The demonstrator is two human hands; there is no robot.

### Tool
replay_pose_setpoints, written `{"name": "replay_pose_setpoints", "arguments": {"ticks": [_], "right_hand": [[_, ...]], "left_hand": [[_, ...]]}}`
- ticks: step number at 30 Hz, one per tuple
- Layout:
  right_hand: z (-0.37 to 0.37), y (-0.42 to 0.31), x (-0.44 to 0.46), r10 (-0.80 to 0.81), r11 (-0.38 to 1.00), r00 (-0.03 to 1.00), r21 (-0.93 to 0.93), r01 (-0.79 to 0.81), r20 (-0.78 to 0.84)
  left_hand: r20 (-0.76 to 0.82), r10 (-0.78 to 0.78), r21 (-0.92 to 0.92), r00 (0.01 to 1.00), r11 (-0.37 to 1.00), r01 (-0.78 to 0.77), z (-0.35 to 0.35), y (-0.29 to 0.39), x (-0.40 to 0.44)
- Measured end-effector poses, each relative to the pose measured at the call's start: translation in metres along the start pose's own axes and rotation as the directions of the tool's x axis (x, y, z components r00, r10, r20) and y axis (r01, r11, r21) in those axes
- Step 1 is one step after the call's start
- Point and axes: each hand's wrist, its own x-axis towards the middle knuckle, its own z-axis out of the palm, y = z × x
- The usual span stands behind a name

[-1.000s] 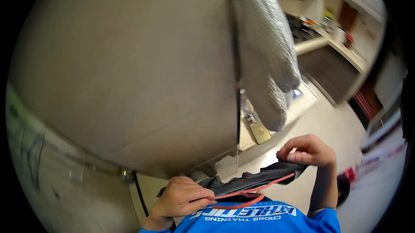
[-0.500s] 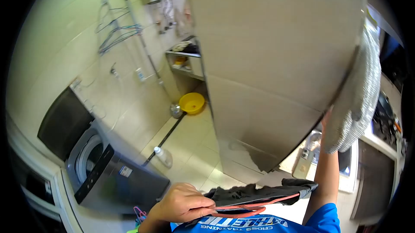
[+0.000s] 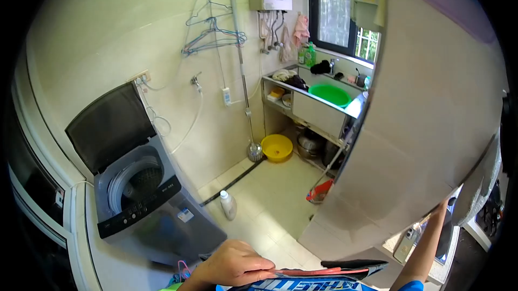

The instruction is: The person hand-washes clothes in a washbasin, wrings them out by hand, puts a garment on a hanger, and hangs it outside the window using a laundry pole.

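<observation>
My left hand (image 3: 240,263) is closed on a red hanger (image 3: 318,271) and the dark cloth (image 3: 356,265) hung on it, low in front of my blue shirt. The cloth reaches out to the right of that hand. My right arm stretches toward the right, and my right hand (image 3: 443,203) is near the edge of the beige wall, mostly hidden beside it. Below it lies a phone (image 3: 404,245) on a light counter. I cannot make out the fingers of my right hand.
A washing machine (image 3: 156,204) with its lid up stands at the left. A white bottle (image 3: 228,205) and a yellow basin (image 3: 277,148) are on the floor. Behind is a sink counter with a green basin (image 3: 330,95). Hangers (image 3: 213,40) hang on the wall.
The view has swung left, bringing the washing machine and sink area into sight. My right hand has let go of the cloth and reached out to the right; my left hand keeps its hold.
</observation>
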Motion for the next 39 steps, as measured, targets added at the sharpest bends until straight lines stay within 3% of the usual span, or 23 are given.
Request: {"name": "replay_pose_setpoints", "arguments": {"ticks": [11,22,26,29,32,34,39], "right_hand": [[-0.017,-0.001,-0.018,0.137,0.989,0.99,-0.048,-0.138,-0.02],[-0.024,-0.007,-0.022,0.186,0.978,0.982,-0.096,-0.187,-0.026],[-0.026,-0.009,-0.021,0.205,0.972,0.978,-0.105,-0.209,-0.047],[-0.029,-0.014,-0.025,0.223,0.967,0.973,-0.108,-0.229,-0.068],[-0.034,-0.026,-0.039,0.25,0.958,0.962,-0.12,-0.262,-0.105],[-0.035,-0.038,-0.055,0.272,0.95,0.954,-0.121,-0.287,-0.122],[-0.018,-0.078,-0.127,0.415,0.896,0.907,-0.139,-0.422,-0.077]], "left_hand": [[-0.003,-0.05,0.057,0.999,0.997,0.05,-0.065,-0.052,-0.031],[-0.061,-0.151,0.057,0.987,0.986,0.155,-0.083,-0.123,-0.029],[-0.033,-0.216,0.075,0.976,0.973,0.217,-0.097,-0.153,-0.003],[-0.132,-0.155,0.022,0.979,0.987,0.159,-0.103,-0.185,0.022],[-0.078,-0.185,0.052,0.98,0.981,0.189,-0.116,-0.213,0.048],[-0.13,-0.145,0.047,0.981,0.987,0.152,-0.121,-0.235,0.062],[-0.183,-0.095,0.204,0.979,0.97,0.133,-0.145,-0.285,0.099]]}}
